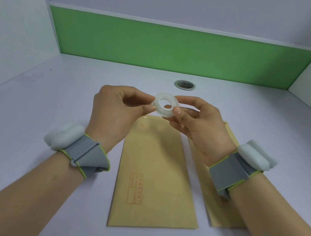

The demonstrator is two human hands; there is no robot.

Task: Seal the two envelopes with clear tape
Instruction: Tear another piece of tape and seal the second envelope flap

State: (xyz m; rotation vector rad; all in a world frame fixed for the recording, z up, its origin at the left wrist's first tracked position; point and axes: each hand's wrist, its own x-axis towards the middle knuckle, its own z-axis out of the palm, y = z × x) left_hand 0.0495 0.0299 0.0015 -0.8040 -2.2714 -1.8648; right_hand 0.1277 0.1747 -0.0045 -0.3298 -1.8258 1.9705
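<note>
Both envelopes (158, 179) lie flat mid-desk near its front edge; above them, left hand (115, 109) and right hand (196, 124) pinch the light, rigid tape roll (165, 106) by its rim.

The desk (48, 117) is a pale lavender-grey surface, boxed in by white side panels and a green back panel. A round metal cable grommet (184, 85) is set into it near the back, at the middle. Two brown paper envelopes lie flat on it, side by side, lengthwise away from the viewer. The left envelope (156, 183) bears a red stamped block of print; the right envelope (216, 205) is partly hidden by a forearm, angled slightly outward.
</note>
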